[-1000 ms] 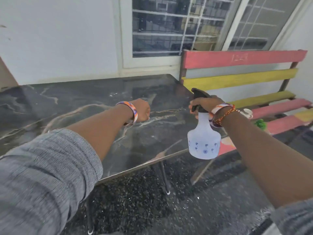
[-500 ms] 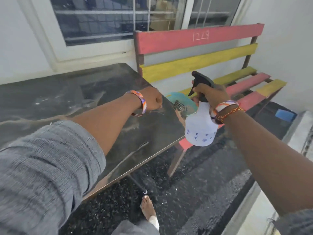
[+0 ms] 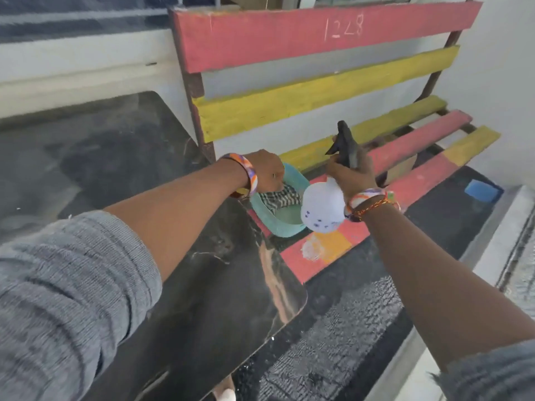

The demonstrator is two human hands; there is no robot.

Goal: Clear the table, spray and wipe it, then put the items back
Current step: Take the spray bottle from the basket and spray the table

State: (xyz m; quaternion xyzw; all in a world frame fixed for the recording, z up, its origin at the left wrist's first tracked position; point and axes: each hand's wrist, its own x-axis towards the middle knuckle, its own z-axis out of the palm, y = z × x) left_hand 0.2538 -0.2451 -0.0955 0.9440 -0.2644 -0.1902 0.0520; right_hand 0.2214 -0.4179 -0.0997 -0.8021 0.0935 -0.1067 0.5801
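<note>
My right hand point(image 3: 351, 175) grips the spray bottle point(image 3: 322, 209) by its neck, fingers curled round it just under the black trigger head point(image 3: 344, 147). The head sticks up past my knuckles and the white body hangs below my palm, tilted toward me, with small blue marks on it. I hold the bottle off the table, over the bench seat.

Just left of those fingers sits a teal bowl point(image 3: 289, 227) on the bench slats, with a black-and-white checked cloth point(image 3: 279, 199) bunched inside it. My left hand point(image 3: 265, 172) is over the bowl's near rim, knuckles up, fingers bent down to the cloth. They seem to touch its edge, but I cannot tell whether they pinch it, because the back of the hand hides the tips.

Under my left forearm lies the table point(image 3: 115, 157), a dark glossy top with pale veins, its rounded corner ending below and between my two hands. The bowl is just beyond the table's right edge.

Past the fingers of both hands stands the bench point(image 3: 318, 91), its slats painted red and yellow, with "1248" scratched in white on the top red slat. A pale paint smear marks the front slat below the bottle. Well to the right of my right hand a blue sponge point(image 3: 482, 191) lies on the dark floor point(image 3: 347, 328), beside a light concrete kerb point(image 3: 498, 227). Both wrists wear patterned bangles, and the right one also has a twisted orange thread.
</note>
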